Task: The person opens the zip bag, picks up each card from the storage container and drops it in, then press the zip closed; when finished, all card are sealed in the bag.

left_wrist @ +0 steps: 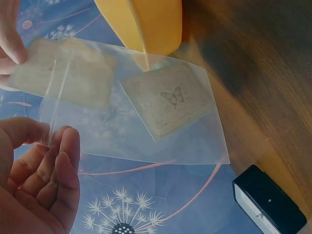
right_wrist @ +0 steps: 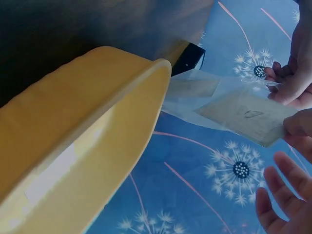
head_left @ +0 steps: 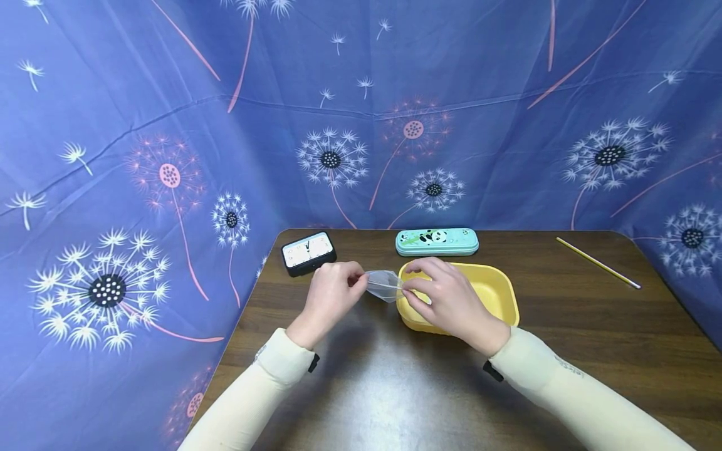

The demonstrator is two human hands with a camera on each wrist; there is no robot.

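Observation:
Between the two hands hangs a clear zip bag (head_left: 383, 289), its zip strip (left_wrist: 60, 92) running along the opening. My left hand (head_left: 333, 289) pinches the bag at that strip between thumb and finger. Inside lies a thin greyish square (left_wrist: 170, 100) printed with a butterfly. A second thin square (right_wrist: 251, 117) sits across the opening, partly within the bag. Its outer end is pinched by my right hand (head_left: 454, 304), whose other fingers spread apart. The right hand hovers over the left part of a yellow container (head_left: 507, 291).
Behind the left hand stands a black desk clock (head_left: 308, 252). A mint pencil case (head_left: 437, 243) with a panda lies behind the container. Off to the right is a pencil (head_left: 598, 262). Something white and flat (right_wrist: 51, 170) lies in the container. Blue patterned cloth surrounds the wooden table (head_left: 609, 351).

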